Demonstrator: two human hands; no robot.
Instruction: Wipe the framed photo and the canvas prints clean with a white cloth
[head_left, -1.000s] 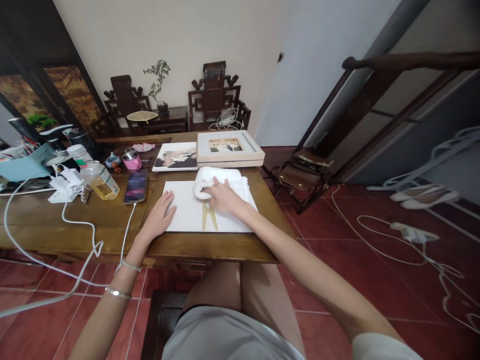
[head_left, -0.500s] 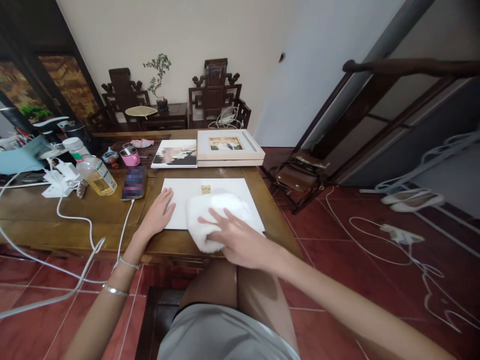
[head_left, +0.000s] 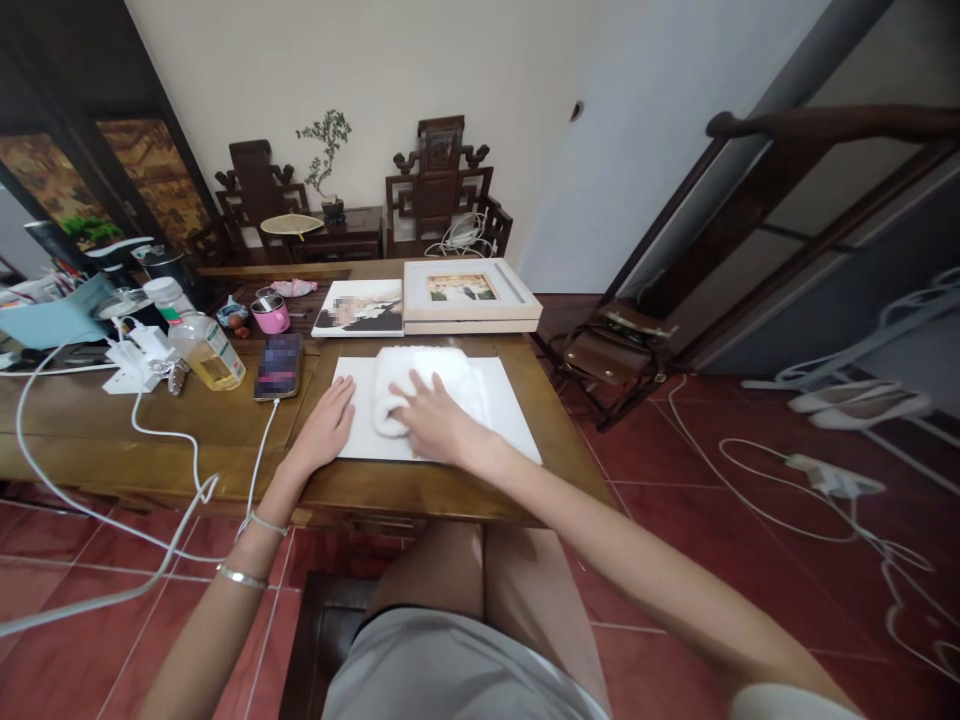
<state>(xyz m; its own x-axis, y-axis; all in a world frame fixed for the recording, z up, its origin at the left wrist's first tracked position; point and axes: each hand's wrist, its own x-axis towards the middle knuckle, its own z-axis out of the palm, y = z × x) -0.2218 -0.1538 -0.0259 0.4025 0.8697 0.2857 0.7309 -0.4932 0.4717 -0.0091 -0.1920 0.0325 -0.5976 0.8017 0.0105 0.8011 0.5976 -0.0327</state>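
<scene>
A flat white board (head_left: 510, 420) lies near the front edge of the wooden table (head_left: 150, 440). On it rests a folded white towel (head_left: 420, 375). My right hand (head_left: 435, 425) presses on the towel's near side with fingers spread over the cloth. At the board's left edge lies my left hand (head_left: 324, 430), flat, fingers stretched out, holding the board down.
Behind the board stand a white framed photo (head_left: 469, 293) and a photo print (head_left: 360, 307). To the left are a phone (head_left: 279, 365) on a cable, an oil bottle (head_left: 204, 350), a pink cup (head_left: 268, 314) and a power strip (head_left: 135, 362). Cables trail over the red tile floor (head_left: 750, 500).
My right hand has pushed the towel from the board's near edge back toward its far side. The left hand has stayed at the board's left edge.
</scene>
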